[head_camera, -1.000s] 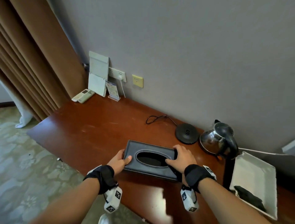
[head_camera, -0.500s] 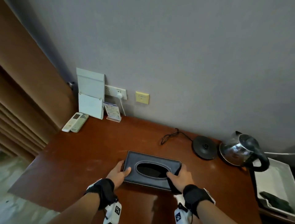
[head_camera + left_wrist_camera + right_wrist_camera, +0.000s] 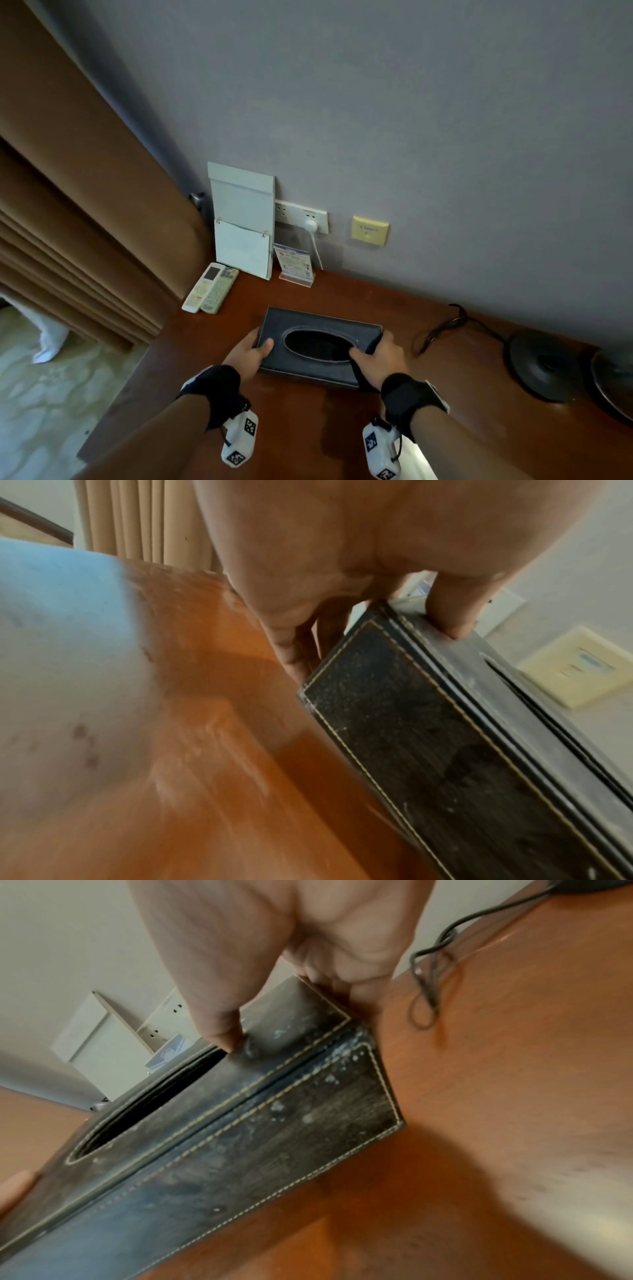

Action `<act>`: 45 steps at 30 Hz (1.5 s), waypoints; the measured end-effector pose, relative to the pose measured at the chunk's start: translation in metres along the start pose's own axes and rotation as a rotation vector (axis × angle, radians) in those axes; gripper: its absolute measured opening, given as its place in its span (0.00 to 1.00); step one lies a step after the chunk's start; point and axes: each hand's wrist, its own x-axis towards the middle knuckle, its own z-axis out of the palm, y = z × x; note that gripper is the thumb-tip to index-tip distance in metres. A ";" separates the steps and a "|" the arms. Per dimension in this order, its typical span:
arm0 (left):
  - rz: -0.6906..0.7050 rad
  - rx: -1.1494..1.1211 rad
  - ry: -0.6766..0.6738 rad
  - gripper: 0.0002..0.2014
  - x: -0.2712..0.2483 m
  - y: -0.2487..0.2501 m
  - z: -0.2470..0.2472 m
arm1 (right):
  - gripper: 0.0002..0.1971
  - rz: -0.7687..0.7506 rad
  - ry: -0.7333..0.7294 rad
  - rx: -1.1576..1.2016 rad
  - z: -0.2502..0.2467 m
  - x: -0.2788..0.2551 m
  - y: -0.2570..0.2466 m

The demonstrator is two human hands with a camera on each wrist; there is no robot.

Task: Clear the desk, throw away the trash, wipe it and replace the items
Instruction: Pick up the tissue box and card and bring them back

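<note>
Now carries the tissue box [image 3: 320, 342] back across the desk [image 3: 462, 411] toward 11 o'clock, nearer the two remotes [image 3: 210, 289] and the card stand [image 3: 295, 265] by the wall than a second ago, and farther from the kettle base [image 3: 544, 368] at 3 o'clock. Reads as putting an item back in its place, likely the replacing stage. Grips the box by both short ends: left hand [image 3: 246, 354] at its 9 o'clock end, thumb on the top panel, fingers curled round the end wall; right hand [image 3: 380, 356] at its 3 o'clock end, thumb at the rim of the oval opening. Holds it level between the hands, straight ahead at 12 o'clock. Cannot tell whether lifted clear or sliding.
</note>
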 end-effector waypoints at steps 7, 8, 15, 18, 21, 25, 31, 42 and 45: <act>0.034 0.102 -0.016 0.19 0.070 0.002 -0.070 | 0.41 0.074 0.072 -0.003 0.064 0.039 -0.061; 0.043 0.150 -0.016 0.19 0.079 0.004 -0.079 | 0.41 0.099 0.084 0.003 0.074 0.042 -0.067; 0.104 0.404 -0.057 0.19 0.130 0.006 -0.123 | 0.39 0.222 0.155 0.049 0.127 0.059 -0.095; 0.131 0.455 -0.038 0.20 0.142 0.005 -0.130 | 0.36 0.249 0.201 0.065 0.138 0.069 -0.102; 0.120 0.471 -0.002 0.23 0.151 0.007 -0.131 | 0.37 0.256 0.235 0.070 0.142 0.077 -0.105; 0.081 0.497 0.037 0.24 0.157 0.010 -0.130 | 0.41 0.230 0.234 0.048 0.143 0.087 -0.104; 0.060 0.531 0.061 0.20 0.157 0.019 -0.129 | 0.41 0.195 0.228 0.010 0.145 0.100 -0.101; 0.025 0.571 0.074 0.25 0.166 0.013 -0.138 | 0.48 0.177 0.196 0.023 0.149 0.104 -0.102; 0.028 0.583 0.080 0.24 0.167 0.013 -0.139 | 0.53 0.182 0.194 0.022 0.151 0.105 -0.100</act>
